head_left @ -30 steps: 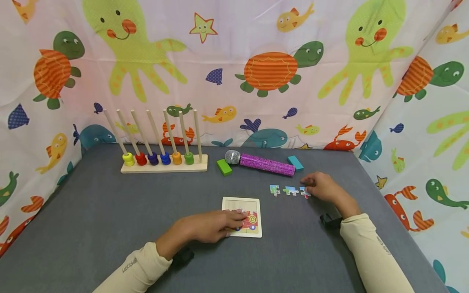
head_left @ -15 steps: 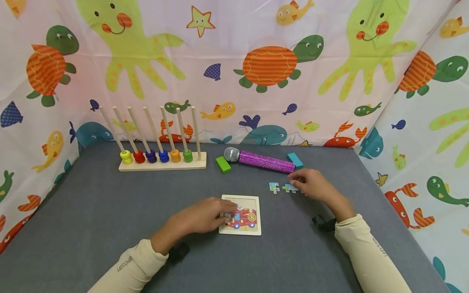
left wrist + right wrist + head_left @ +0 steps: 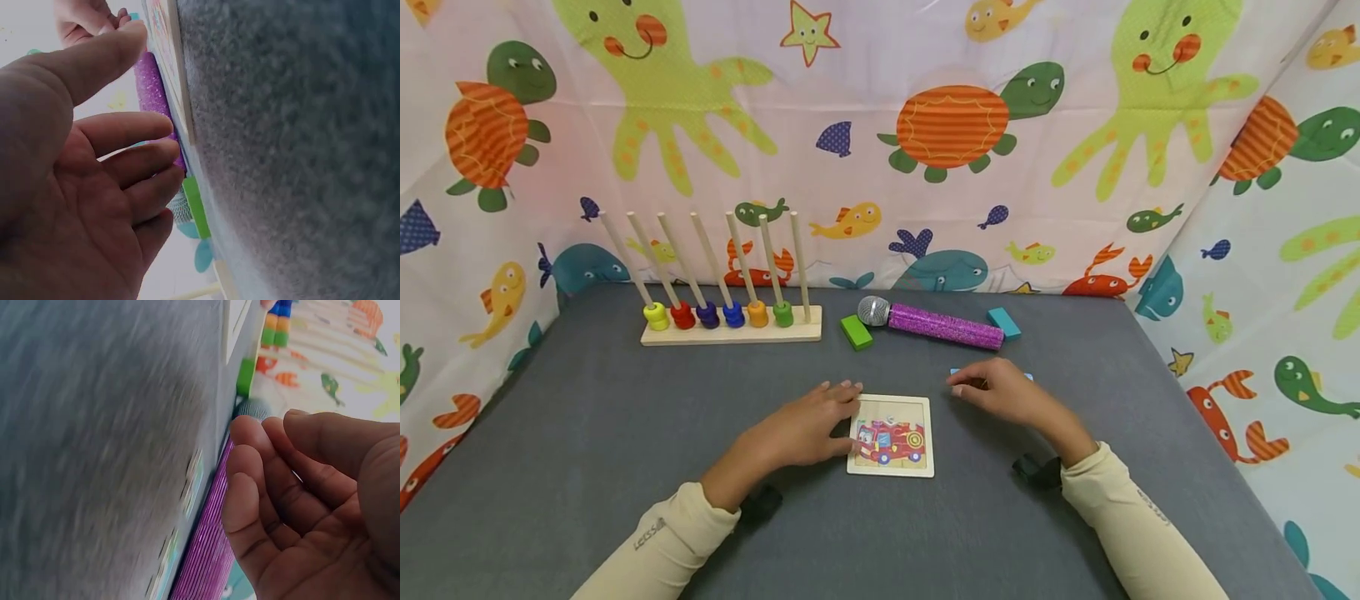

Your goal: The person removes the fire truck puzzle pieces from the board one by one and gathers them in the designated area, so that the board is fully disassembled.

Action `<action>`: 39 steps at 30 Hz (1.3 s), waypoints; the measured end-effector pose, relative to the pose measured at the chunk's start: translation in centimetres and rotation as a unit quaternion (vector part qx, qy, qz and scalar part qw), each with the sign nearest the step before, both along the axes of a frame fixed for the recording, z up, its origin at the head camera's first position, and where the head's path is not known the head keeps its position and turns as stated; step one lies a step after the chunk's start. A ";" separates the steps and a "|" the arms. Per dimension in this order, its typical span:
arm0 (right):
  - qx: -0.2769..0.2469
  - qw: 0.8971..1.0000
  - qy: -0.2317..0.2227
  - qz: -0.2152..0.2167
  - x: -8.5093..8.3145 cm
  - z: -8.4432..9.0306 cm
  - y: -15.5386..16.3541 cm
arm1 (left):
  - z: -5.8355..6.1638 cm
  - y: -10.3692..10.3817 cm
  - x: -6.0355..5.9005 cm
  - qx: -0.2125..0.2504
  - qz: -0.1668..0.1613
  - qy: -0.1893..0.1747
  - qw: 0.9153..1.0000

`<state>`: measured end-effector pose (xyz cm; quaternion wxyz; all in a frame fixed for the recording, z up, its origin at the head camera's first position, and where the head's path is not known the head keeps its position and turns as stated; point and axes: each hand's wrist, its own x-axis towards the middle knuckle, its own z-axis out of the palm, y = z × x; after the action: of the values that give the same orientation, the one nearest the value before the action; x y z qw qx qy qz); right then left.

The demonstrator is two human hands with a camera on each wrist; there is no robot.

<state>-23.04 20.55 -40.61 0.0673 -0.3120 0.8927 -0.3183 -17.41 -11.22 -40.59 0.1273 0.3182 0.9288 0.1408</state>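
— Firstly, the hands: what is held?

— Nothing, on either side. The left hand (image 3: pixel 805 425) lies flat with straight fingers against the left edge of the puzzle tray (image 3: pixel 891 437); the left wrist view shows those fingers (image 3: pixel 134 134) extended along the tray's wooden rim. The right hand (image 3: pixel 1000 393) hovers palm down over the loose puzzle pieces (image 3: pixel 957 372), fingers relaxed and lightly bent, with no piece seen in its grasp from the right wrist view.

— Position of the tray?

— Flat on the grey table (image 3: pixel 587 433), near the front centre, between the two hands, with a red vehicle picture partly assembled in it.

— And the pieces?

— Just right of the tray, mostly hidden under the right hand; only blue edges show.

— Surroundings?

— Behind the pieces lies a purple microphone (image 3: pixel 936 323), with a green block (image 3: pixel 856 332) at its head and a teal block (image 3: pixel 1003 323) at its tail. Further left stands a wooden peg rack (image 3: pixel 730 321) bearing coloured rings.
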 end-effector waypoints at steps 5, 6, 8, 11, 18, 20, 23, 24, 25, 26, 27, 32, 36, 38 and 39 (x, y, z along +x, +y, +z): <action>-0.010 0.999 -0.033 0.023 0.4 0.0 -1.1 | -0.2 -0.1 0.0 -0.002 -0.003 -0.012 1.000; -0.010 0.999 -0.041 0.025 0.5 0.0 -1.2 | -0.3 0.0 0.0 -0.004 -0.004 -0.015 1.000; -0.012 0.998 -0.056 0.029 0.6 -0.2 -1.4 | -0.4 0.0 -0.1 -0.007 -0.006 -0.017 1.000; -0.018 0.997 -0.070 0.035 0.8 -0.3 -1.7 | -0.3 0.2 -0.1 -0.008 -0.005 -0.014 1.000; -0.020 0.996 -0.072 0.053 1.3 0.0 -3.2 | -0.2 0.7 0.2 -0.037 0.013 -0.003 0.999; -0.017 0.995 -0.073 0.062 1.5 0.0 -3.7 | -0.4 0.9 0.3 -0.041 0.018 -0.005 0.999; -0.013 0.994 -0.075 0.073 1.7 0.2 -4.4 | -0.5 0.9 0.5 -0.036 0.024 -0.007 0.999; -0.012 0.994 -0.074 0.076 1.7 0.2 -4.7 | -0.6 0.9 0.5 -0.031 0.024 -0.005 0.999; -0.013 0.994 -0.076 0.079 1.8 0.3 -4.9 | -0.6 0.9 0.5 -0.027 0.024 -0.002 0.999; -0.012 0.994 -0.076 0.082 1.9 0.4 -5.2 | -0.6 0.9 0.5 -0.024 0.024 0.002 0.999; -0.011 0.993 -0.076 0.087 2.0 0.4 -5.5 | -0.6 0.8 0.5 -0.022 0.024 0.008 0.999; -0.002 0.991 -0.087 0.104 2.3 0.6 -6.7 | -0.6 0.6 0.5 -0.009 0.027 0.023 0.999; 0.001 0.990 -0.089 0.111 2.4 0.6 -7.4 | -0.6 0.6 0.4 0.002 0.036 0.016 0.999; 0.005 0.989 -0.088 0.116 2.4 0.5 -7.7 | -0.6 0.8 0.3 0.000 0.041 0.010 0.999; 0.007 0.989 -0.088 0.118 2.4 0.5 -7.9 | -0.7 0.9 0.2 0.001 0.043 0.008 0.999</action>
<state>-20.60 12.68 -40.14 0.1854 -0.3853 0.8424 -0.3280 -17.17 -10.37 -41.28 0.1139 0.2793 0.9424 0.1445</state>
